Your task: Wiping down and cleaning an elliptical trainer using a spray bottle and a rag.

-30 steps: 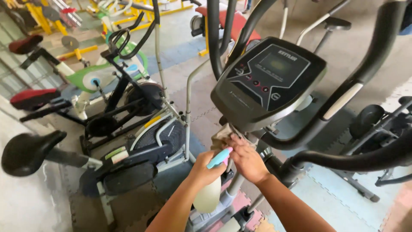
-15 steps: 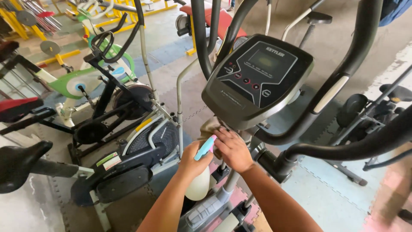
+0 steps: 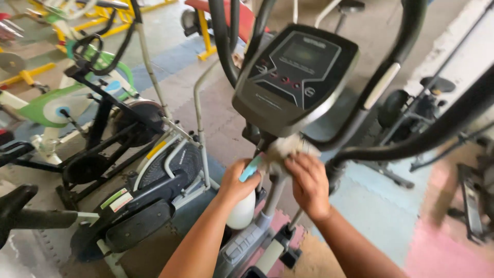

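Note:
My left hand (image 3: 237,181) grips a white spray bottle (image 3: 243,210) with a light blue trigger head, held just left of the grey post of an elliptical trainer. My right hand (image 3: 310,183) presses a pale cloth (image 3: 286,146) against the post right under the dark console (image 3: 291,72). The console is tilted toward me, with a small screen and a row of round buttons. Black curved handlebars (image 3: 383,77) rise on both sides of it. The two hands are almost touching.
A black and grey exercise bike (image 3: 154,175) stands close on the left, a green and white one (image 3: 56,103) behind it. A black saddle (image 3: 15,206) juts in at the lower left. Yellow-framed weight gear sits far back. Another black machine (image 3: 411,110) stands right. Foam mats cover the floor.
My right hand has moved the cloth rightward across the post under the console. My left hand with the bottle stayed close beside it. The view has shifted right and down.

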